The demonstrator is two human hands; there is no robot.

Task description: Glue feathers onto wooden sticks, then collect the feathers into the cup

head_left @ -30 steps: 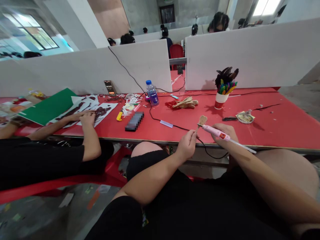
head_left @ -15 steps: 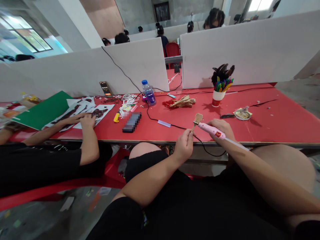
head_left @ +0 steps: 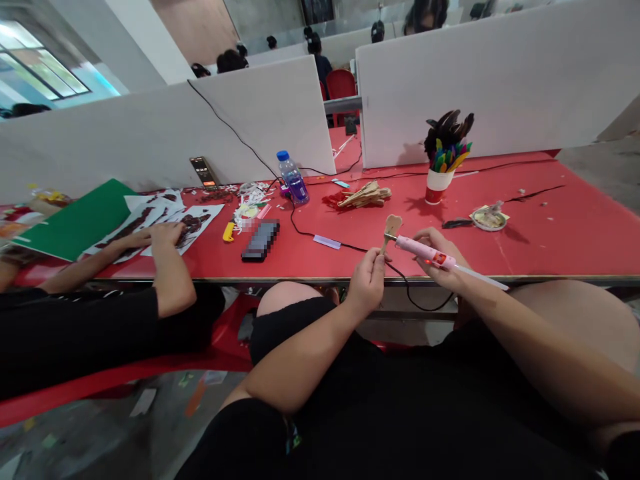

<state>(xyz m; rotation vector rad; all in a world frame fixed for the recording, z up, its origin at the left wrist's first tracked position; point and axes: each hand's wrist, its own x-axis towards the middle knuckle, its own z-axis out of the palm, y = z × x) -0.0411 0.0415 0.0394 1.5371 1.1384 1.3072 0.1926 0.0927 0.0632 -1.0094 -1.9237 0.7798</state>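
Observation:
My left hand [head_left: 369, 277] pinches the thin handle of a small wooden spoon [head_left: 393, 224], its broad flat head upright above my fingers. In my right hand [head_left: 434, 245] is a pink hot glue gun [head_left: 417, 249], with a clear glue stick [head_left: 483, 277] jutting from its rear end. The metal nozzle points left and is at the spoon, just below its head; whether it touches cannot be made out. An orange glow shows on the gun's side. Its black cord [head_left: 407, 287] hangs below the table edge. Both hands are just over the front edge of the red table [head_left: 550, 233].
Behind are a bundle of wooden pieces [head_left: 367, 195], a bottle [head_left: 294, 179] and a paper cup [head_left: 438, 187] of feathers. A dish [head_left: 489, 219] lies right; a phone [head_left: 261, 240] and yellow cutter [head_left: 229, 232] lie left. A co-worker's hands [head_left: 160, 233] rest on papers. White partitions [head_left: 480, 100] stand behind.
The view has tipped downward slightly. The glue gun has turned a little in my right hand, so its orange glow now shows. My left hand keeps its pinch on the spoon.

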